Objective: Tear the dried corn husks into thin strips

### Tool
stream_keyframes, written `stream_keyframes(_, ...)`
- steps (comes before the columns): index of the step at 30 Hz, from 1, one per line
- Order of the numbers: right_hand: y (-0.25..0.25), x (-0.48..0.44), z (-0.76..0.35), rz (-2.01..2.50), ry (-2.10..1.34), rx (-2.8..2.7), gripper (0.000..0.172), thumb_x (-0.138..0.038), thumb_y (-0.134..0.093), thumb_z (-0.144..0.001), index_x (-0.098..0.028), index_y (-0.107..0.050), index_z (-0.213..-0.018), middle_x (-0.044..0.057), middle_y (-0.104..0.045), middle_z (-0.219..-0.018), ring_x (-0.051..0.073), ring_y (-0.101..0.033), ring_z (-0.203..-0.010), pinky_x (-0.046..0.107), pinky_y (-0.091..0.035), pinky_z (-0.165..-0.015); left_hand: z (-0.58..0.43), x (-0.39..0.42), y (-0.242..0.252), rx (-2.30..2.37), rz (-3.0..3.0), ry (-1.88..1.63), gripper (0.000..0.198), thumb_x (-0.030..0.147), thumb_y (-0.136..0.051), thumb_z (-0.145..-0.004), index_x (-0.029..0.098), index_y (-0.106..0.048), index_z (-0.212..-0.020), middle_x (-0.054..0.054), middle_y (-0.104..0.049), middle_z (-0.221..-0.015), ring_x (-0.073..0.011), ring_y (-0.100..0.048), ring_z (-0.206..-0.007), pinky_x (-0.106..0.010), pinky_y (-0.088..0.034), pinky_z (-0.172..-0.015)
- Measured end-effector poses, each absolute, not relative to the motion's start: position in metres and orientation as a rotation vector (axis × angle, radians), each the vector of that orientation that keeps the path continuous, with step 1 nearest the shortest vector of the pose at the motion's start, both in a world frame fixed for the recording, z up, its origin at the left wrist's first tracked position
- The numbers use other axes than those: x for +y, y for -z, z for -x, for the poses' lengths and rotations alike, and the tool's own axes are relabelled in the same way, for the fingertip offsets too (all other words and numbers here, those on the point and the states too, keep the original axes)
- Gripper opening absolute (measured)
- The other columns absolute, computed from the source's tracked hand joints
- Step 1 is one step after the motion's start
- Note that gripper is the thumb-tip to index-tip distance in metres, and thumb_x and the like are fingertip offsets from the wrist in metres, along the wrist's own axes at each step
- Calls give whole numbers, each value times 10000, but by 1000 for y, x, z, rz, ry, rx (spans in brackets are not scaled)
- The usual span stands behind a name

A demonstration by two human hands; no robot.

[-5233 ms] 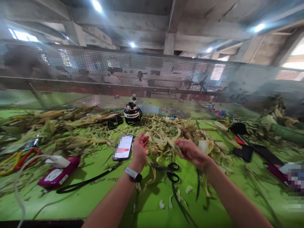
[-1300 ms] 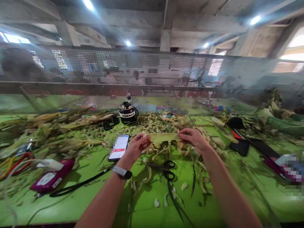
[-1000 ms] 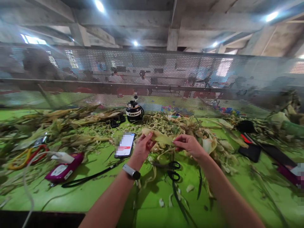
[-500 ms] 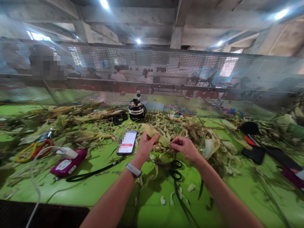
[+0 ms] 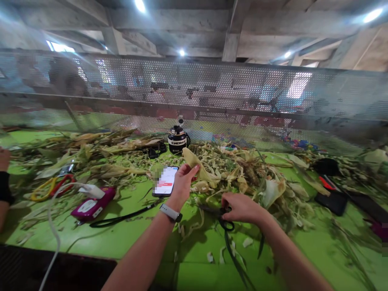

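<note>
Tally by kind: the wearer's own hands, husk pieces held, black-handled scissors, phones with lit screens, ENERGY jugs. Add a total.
Wearer's hands: 2 (left hand, right hand)
Held husk piece: 1
Black-handled scissors: 1 pair
Lit phone: 1
ENERGY jug: 1
Total: 6

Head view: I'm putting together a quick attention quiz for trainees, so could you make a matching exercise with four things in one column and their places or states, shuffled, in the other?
Things:
1. Raised husk
2. Black scissors
3. Phone
4. Bottle

Places or states:
A. Lying face up, screen lit
B. Held in the left hand
C. Standing upright, lettered ENERGY
D. At the fingers of the right hand

Pairs: 1-B, 2-D, 3-A, 4-C
</note>
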State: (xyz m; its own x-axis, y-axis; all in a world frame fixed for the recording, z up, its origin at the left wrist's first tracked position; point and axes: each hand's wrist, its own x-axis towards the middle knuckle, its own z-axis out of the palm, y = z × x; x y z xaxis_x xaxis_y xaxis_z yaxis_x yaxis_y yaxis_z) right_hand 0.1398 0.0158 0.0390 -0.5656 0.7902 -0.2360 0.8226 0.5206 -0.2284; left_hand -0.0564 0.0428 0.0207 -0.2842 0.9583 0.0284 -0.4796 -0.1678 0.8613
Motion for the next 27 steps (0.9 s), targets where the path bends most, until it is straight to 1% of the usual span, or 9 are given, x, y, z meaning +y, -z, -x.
stream_keyframes(3, -41, 16, -141, -1415, 513, 2603, 279, -268, -620, -623, -166, -630, -882, 51, -677, -861, 196, -584, -753, 233, -302, -549, 56, 43, -19, 946, -730, -1662, 344, 314, -792, -533, 178, -630, -805, 46, -642, -655, -46, -528, -494, -138, -343, -417)
stream_keyframes(5, -42, 16, -141, -1405, 532, 2575, 294, -282, -631, -598, -172, -630, -870, 43, -682, -833, 194, -584, -729, 230, -279, -522, 56, 42, -19, 950, -737, -1653, 350, 321, -784, -546, 186, -622, -825, 45, -645, -666, -58, -542, -503, -143, -364, -411)
stream_keyframes(10, -38, 14, -141, -1422, 403, 2551, 209, -261, -627, -577, -177, -641, -768, 50, -684, -768, 202, -587, -707, 241, -218, -490, 54, 40, -21, 900, -742, -1663, 359, 329, -784, -546, 188, -620, -832, 28, -661, -734, -101, -600, -607, -201, -487, -512)
stream_keyframes(14, -35, 18, -145, -1407, 446, 2592, 142, -238, -635, -560, -178, -635, -688, 32, -667, -705, 184, -582, -668, 232, -237, -481, 55, 42, -19, 875, -731, -1688, 346, 320, -785, -544, 166, -633, -814, 8, -669, -755, -100, -605, -627, -214, -506, -571)
stream_keyframes(16, -37, 21, -150, -1426, 647, 2582, 114, -203, -617, -560, -171, -618, -670, 13, -644, -663, 157, -572, -603, 217, -270, -466, 55, 44, -18, 893, -709, -1695, 370, 333, -779, -549, 172, -631, -847, 7, -671, -759, -103, -604, -603, -221, -504, -547)
stream_keyframes(18, -43, 24, -159, -1450, 980, 2497, 109, -173, -582, -579, -166, -600, -686, -9, -612, -626, 124, -550, -519, 202, -303, -444, 56, 45, -17, 905, -697, -1710, 383, 346, -774, -554, 177, -624, -864, 9, -670, -750, -107, -605, -584, -232, -506, -543)
stream_keyframes(20, -52, 26, -170, -1443, 1236, 2430, 129, -172, -579, -596, -164, -592, -724, -24, -583, -608, 110, -528, -499, 194, -325, -440, 56, 46, -18, 904, -695, -1735, 367, 354, -770, -559, 172, -621, -840, 13, -662, -716, -108, -606, -578, -243, -510, -565)
stream_keyframes(24, -70, 29, -194, -1378, 1396, 2576, 176, -235, -640, -617, -161, -605, -773, -33, -542, -594, 96, -474, -542, 191, -327, -474, 54, 46, -19, 855, -696, -1773, 343, 325, -787, -539, 157, -619, -787, -1, -671, -741, -108, -615, -642, -248, -512, -648)
stream_keyframes(27, -74, 29, -202, -1390, 1598, 2608, 233, -289, -652, -634, -162, -579, -815, -10, -575, -665, 110, -501, -581, 207, -370, -515, 53, 45, -19, 810, -785, -1762, 339, 297, -785, -556, 156, -622, -817, -19, -683, -811, -113, -618, -704, -246, -507, -685)
